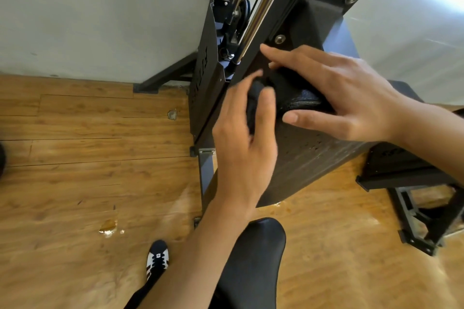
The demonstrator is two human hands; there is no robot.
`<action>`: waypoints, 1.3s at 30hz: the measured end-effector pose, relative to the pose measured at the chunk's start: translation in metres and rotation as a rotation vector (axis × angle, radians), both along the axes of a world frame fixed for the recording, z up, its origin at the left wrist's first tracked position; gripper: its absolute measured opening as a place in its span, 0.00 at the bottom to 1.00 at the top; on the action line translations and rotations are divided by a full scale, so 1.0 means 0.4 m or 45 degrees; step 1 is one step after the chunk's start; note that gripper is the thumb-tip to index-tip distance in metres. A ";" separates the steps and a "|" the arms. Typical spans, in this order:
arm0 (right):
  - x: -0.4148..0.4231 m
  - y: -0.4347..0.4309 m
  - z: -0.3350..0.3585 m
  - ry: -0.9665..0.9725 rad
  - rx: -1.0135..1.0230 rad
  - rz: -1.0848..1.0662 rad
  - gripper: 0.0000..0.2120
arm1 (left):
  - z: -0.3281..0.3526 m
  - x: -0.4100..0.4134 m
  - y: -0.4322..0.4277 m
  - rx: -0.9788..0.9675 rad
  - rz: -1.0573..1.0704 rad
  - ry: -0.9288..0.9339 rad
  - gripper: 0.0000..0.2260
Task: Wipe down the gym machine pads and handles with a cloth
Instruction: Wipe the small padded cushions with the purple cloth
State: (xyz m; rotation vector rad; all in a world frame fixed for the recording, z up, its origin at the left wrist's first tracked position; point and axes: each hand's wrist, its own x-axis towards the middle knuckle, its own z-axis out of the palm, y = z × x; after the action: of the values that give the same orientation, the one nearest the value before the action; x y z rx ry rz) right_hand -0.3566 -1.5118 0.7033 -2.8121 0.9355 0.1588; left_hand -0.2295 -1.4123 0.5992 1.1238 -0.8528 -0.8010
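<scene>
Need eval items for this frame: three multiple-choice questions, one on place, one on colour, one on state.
1. The shoe is: A on the wood floor, left of the seat pad; B on a shelf; C on a weight stack.
2. The seat pad is: A red; B black; C white.
3. The right hand is: A in a fist; B hanging clear of the machine; C fingers straight, spread over the machine pad.
Key: A, it stands on planks beside the pad; B, its cover is black; C, straight fingers lie over the dark pad.
</scene>
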 end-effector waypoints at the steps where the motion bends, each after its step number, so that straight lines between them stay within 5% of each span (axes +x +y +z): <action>1: -0.002 0.001 -0.001 -0.001 0.001 -0.001 0.40 | -0.023 -0.005 0.013 0.011 0.008 0.011 0.18; 10: 0.000 0.000 -0.001 -0.022 0.015 -0.019 0.41 | 0.034 -0.010 -0.051 -0.026 0.120 -0.073 0.10; 15: -0.003 -0.001 -0.003 -0.017 -0.008 -0.021 0.42 | -0.082 -0.009 -0.008 -0.057 0.196 -0.270 0.11; 23: -0.005 0.005 -0.006 -0.024 -0.034 -0.033 0.41 | -0.578 -0.048 0.199 0.702 0.022 -0.108 0.11; 26: -0.004 0.004 -0.005 -0.027 -0.035 -0.020 0.40 | -0.603 -0.032 0.179 0.813 -0.068 0.023 0.11; 31: -0.004 0.007 -0.011 -0.042 -0.032 -0.014 0.39 | -0.518 -0.036 0.172 0.608 0.017 0.050 0.10; 39: -0.008 0.005 -0.005 -0.042 -0.044 -0.034 0.40 | -0.781 -0.034 0.232 1.086 -0.237 -0.010 0.12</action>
State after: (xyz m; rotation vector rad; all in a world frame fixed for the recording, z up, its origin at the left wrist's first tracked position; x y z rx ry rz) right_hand -0.3600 -1.5100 0.7015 -2.8233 0.9769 0.0935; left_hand -0.2430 -1.3195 0.2870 1.8022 -0.6252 -1.3822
